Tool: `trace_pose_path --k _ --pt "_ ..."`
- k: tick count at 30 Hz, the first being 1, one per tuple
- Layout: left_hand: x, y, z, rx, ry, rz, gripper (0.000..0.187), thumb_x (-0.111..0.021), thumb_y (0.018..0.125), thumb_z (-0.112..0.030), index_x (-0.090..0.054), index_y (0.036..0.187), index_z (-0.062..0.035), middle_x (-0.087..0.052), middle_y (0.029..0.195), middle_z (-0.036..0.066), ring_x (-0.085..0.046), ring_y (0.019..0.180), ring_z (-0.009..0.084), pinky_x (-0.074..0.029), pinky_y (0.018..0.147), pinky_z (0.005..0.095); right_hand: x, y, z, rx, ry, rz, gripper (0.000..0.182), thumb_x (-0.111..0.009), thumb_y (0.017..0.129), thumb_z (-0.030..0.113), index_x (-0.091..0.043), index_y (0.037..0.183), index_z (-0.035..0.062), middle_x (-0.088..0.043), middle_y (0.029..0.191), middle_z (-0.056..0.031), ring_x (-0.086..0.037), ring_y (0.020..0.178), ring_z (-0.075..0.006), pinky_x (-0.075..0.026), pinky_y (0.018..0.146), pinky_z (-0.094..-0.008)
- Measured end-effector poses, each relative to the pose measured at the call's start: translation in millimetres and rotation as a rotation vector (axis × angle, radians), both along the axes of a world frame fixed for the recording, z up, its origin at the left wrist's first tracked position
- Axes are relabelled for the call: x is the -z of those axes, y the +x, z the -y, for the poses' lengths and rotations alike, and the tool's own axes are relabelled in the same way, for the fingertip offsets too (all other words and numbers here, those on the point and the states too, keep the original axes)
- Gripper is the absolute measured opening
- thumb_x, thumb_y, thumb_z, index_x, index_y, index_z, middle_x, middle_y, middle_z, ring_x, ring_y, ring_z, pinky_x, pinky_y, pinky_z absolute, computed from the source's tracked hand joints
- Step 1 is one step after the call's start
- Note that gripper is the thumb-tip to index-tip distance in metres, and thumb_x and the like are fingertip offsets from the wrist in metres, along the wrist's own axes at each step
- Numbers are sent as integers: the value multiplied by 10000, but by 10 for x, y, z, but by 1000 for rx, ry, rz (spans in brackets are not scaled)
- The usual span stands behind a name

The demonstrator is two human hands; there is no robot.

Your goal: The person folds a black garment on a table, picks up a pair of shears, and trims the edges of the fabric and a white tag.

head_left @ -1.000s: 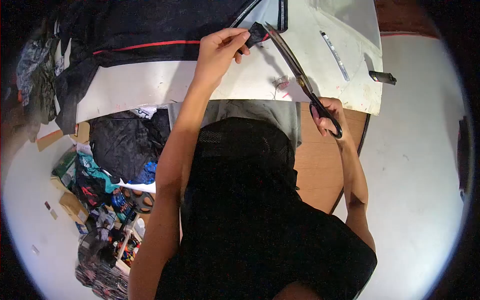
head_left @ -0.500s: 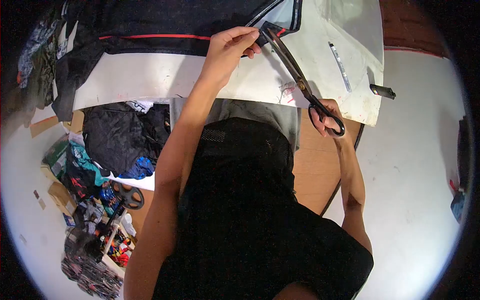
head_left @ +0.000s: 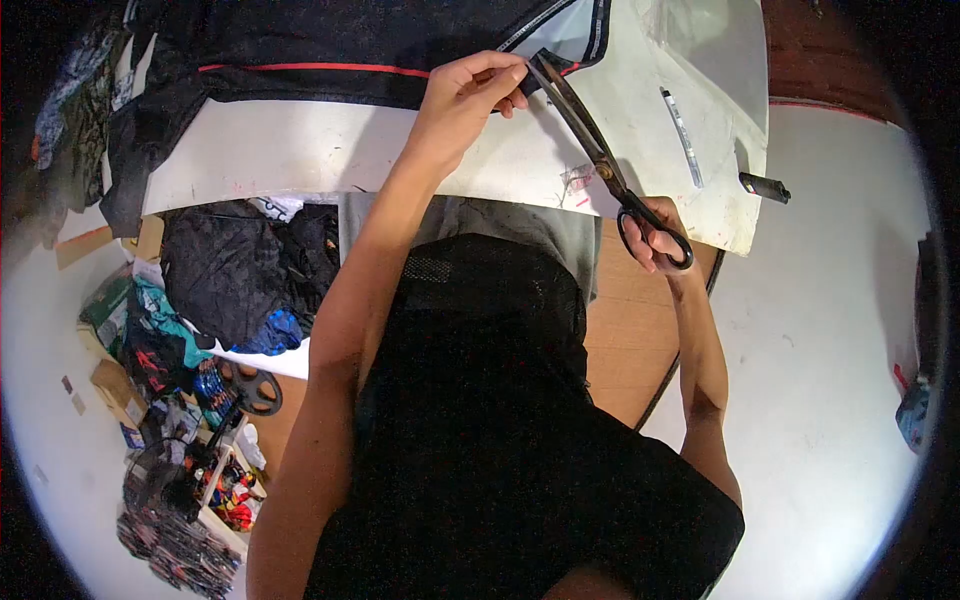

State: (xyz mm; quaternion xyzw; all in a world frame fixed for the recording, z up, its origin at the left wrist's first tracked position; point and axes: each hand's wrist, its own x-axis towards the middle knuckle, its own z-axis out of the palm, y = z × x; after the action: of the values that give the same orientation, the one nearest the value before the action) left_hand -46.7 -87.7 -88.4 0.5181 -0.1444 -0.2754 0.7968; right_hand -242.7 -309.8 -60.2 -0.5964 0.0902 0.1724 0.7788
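Note:
A black garment [head_left: 330, 40] with a red stripe lies over the far part of the white table. My left hand [head_left: 470, 100] is closed, thumb and fingers pinching the garment's edge near its corner. Large black-handled scissors [head_left: 603, 165] are in my right hand [head_left: 655, 235], whose fingers pass through the handle loops. The blades point away to the upper left. Their tips meet the garment's corner just right of my left fingertips. Whether the blades have fabric between them is hard to make out.
On the white table [head_left: 300, 150] lie a marker pen [head_left: 682, 137] and, at the right edge, a small black object [head_left: 765, 187]. Dark clothes [head_left: 225, 270] are heaped below the table at left. A box of colourful items [head_left: 235, 495] stands lower down.
My left hand has shifted slightly right with the garment's edge. The scissor tips now cover more of the garment's corner, and the red mark there shows less. The right hand has barely moved.

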Motion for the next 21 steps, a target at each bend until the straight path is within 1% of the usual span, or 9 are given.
trace_pose_path --k 5,7,8,10,11,13,16,19,21 --pt "2 -22 31 -41 -1 30 155 -597 898 -100 -650 991 11 -629 777 43 -579 681 91 -456 605 222 -2 -15 16 18 -2 -21 521 -718 710 492 -504 662 19 -438 444 15 -395 322 -57 -281 311 -194" --pt "-3 -35 45 -87 18 93 145 -591 896 -79 -649 988 18 -632 784 49 -588 685 93 -464 607 220 -16 -17 19 21 20 -38 446 -721 743 399 -513 666 12 -437 442 17 -383 316 -50 -273 306 -194" --pt "-2 -36 53 -85 19 93 145 -591 896 -79 -649 988 18 -632 784 49 -588 685 93 -464 607 220 -43 -11 18 23 21 -37 446 -721 743 399 -513 666 12 -437 442 17 -383 316 -50 -273 306 -194" --pt "1 -47 66 -128 56 175 142 -584 897 -65 -646 987 24 -640 799 59 -606 699 100 -481 622 220 -106 -9 9 2 -104 -86 355 -708 779 288 -521 669 7 -439 440 19 -372 308 -42 -263 299 -190" --pt "7 -47 67 -127 56 175 142 -584 897 -65 -646 987 24 -640 799 59 -606 699 100 -481 622 220 -107 -19 -6 3 -103 -86 355 -708 779 288 -521 669 7 -439 440 19 -372 308 -42 -263 299 -190" --pt "19 -42 63 -126 69 175 149 -585 895 -64 -640 995 33 -647 823 68 -626 722 109 -502 656 227 -99 -37 -35 89 -81 -52 284 -680 807 207 -530 676 5 -437 436 24 -368 298 -39 -261 292 -185" --pt "26 -36 48 -114 93 154 177 -582 899 -67 -637 1046 15 -654 837 69 -628 762 122 -507 725 236 -50 -80 25 114 -42 13 295 -668 814 226 -532 686 -2 -433 433 28 -375 294 -43 -271 285 -180" --pt "-24 -48 41 -128 113 118 186 -598 887 -60 -632 1055 12 -655 842 66 -632 773 122 -510 732 238 -25 -123 66 132 -8 33 300 -655 822 235 -530 698 -7 -427 431 30 -377 292 -45 -279 280 -177" --pt "-25 -46 54 -131 94 121 198 -612 875 -51 -625 1062 12 -654 840 61 -633 775 121 -509 734 238 -7 -147 56 137 13 38 349 -661 813 284 -518 698 -12 -429 430 28 -375 292 -44 -283 280 -176"
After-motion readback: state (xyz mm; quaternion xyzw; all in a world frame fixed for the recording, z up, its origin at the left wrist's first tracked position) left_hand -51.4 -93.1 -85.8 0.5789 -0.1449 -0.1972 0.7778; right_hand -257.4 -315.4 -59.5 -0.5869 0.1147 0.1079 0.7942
